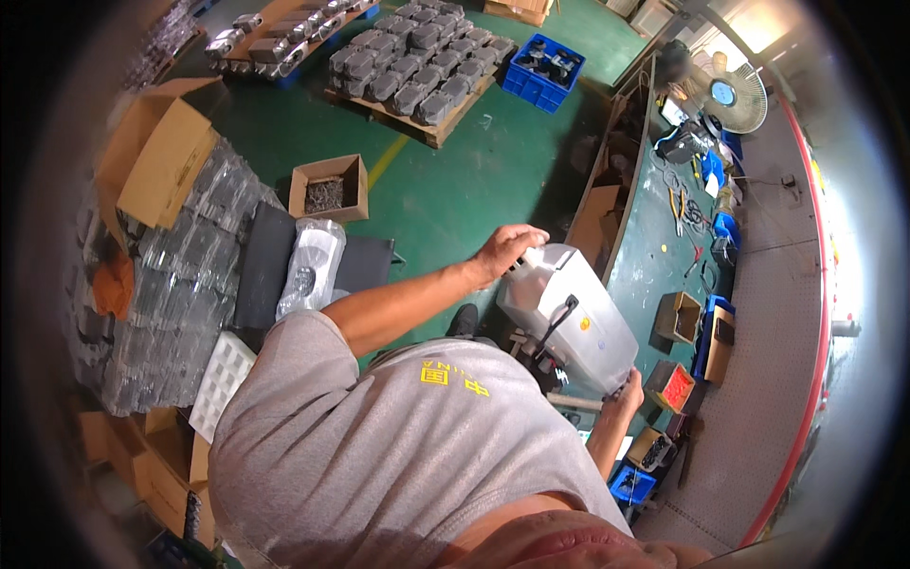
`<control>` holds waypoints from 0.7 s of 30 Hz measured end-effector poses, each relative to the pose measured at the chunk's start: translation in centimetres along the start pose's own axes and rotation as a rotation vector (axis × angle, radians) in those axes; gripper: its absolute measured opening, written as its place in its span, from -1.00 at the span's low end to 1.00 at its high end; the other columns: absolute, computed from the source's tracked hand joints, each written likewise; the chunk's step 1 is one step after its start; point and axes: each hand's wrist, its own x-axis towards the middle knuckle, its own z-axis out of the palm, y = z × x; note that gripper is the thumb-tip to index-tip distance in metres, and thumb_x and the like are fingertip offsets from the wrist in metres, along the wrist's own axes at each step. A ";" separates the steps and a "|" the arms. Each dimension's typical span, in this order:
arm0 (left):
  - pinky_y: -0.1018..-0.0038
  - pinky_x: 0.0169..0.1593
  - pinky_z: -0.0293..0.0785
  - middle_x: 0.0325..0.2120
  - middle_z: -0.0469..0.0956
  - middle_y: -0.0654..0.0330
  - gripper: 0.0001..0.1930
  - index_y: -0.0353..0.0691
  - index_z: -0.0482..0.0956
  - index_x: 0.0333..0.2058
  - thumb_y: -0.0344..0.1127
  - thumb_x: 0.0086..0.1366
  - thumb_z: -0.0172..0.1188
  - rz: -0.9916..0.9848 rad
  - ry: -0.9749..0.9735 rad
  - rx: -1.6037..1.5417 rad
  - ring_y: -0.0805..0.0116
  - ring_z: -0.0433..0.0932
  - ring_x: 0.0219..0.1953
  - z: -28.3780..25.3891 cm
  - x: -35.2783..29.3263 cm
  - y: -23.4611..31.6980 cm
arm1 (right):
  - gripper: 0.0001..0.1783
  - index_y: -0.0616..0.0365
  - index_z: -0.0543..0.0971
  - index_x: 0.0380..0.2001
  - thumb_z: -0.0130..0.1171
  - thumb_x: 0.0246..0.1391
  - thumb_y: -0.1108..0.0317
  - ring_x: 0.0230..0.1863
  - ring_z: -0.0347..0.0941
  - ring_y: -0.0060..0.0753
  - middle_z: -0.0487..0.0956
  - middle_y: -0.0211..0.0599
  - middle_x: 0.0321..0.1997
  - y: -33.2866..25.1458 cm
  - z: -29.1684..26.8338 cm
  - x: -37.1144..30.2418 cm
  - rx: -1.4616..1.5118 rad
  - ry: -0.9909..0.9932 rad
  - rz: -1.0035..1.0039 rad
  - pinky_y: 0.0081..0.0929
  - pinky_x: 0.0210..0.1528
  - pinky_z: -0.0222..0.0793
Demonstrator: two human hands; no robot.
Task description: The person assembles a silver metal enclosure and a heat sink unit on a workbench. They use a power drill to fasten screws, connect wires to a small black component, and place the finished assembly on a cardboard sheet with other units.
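Observation:
Between my two hands is a large silver metal housing, tilted, at the near edge of the green workbench. A short black cable lies across its face, near a small round yellow sticker. My left hand is closed on the housing's far end, the fingers curled over its edge. At the opposite end, nearer my body, my right hand grips the lower corner; some of its fingers are hidden. A pale bar, like a handle, shows just below the housing beside my right hand.
The workbench carries pliers, a fan, cardboard boxes and blue bins. A carton of small parts, a pallet of grey housings and a blue crate stand on the floor. Wrapped parts are stacked left.

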 end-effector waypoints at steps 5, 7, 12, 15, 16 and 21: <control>0.43 0.15 0.38 -0.09 0.63 0.15 -0.57 -0.34 0.64 -0.02 -0.11 0.34 0.10 0.062 0.156 0.042 0.35 0.52 0.02 -4.6 6.2 2.1 | -0.79 0.17 0.61 -0.42 0.30 0.06 0.24 -0.61 0.47 -0.53 0.55 -0.46 -0.54 -2.9 11.5 7.0 -0.069 -0.077 -0.002 -0.52 -0.62 0.30; 0.44 0.14 0.38 -0.09 0.64 0.16 -0.59 -0.32 0.65 -0.02 -0.13 0.34 0.10 0.054 0.260 0.021 0.36 0.52 0.03 -6.8 7.9 2.6 | -0.79 0.13 0.58 -0.49 0.31 0.05 0.23 -0.65 0.36 -0.58 0.42 -0.56 -0.65 -3.9 16.9 9.1 -0.076 -0.108 -0.023 -0.54 -0.64 0.23; 0.46 0.12 0.40 -0.08 0.65 0.17 -0.61 -0.31 0.66 -0.03 -0.16 0.32 0.10 0.010 0.476 -0.048 0.39 0.54 -0.01 -14.4 11.2 4.1 | -0.80 0.09 0.56 -0.54 0.31 0.09 0.29 -0.65 0.30 -0.63 0.38 -0.59 -0.66 -5.2 30.7 13.5 -0.215 -0.267 0.018 -0.56 -0.64 0.19; 0.46 0.11 0.39 -0.09 0.65 0.20 -0.61 -0.30 0.66 -0.02 -0.16 0.32 0.11 0.029 0.553 -0.097 0.40 0.54 -0.01 -20.0 14.2 5.5 | -0.82 0.10 0.57 -0.51 0.31 0.10 0.29 -0.59 0.39 -0.60 0.45 -0.55 -0.60 -5.4 39.6 14.8 -0.289 -0.327 0.030 -0.55 -0.59 0.28; 0.45 0.12 0.39 -0.10 0.65 0.21 -0.61 -0.29 0.65 -0.02 -0.16 0.31 0.11 0.043 0.573 -0.121 0.40 0.53 -0.01 -21.9 15.5 6.0 | -0.82 0.11 0.57 -0.49 0.30 0.10 0.28 -0.57 0.43 -0.57 0.48 -0.53 -0.57 -5.7 42.6 15.0 -0.338 -0.328 -0.001 -0.54 -0.57 0.32; 0.45 0.07 0.39 -0.11 0.63 0.25 -0.61 -0.28 0.65 -0.02 -0.14 0.34 0.09 0.075 0.654 -0.116 0.41 0.52 -0.01 -30.6 21.9 9.8 | -0.85 0.14 0.61 -0.49 0.26 0.16 0.38 -0.56 0.40 -0.67 0.53 -0.55 -0.54 -6.9 55.8 18.0 -0.332 -0.468 -0.018 -0.63 -0.55 0.30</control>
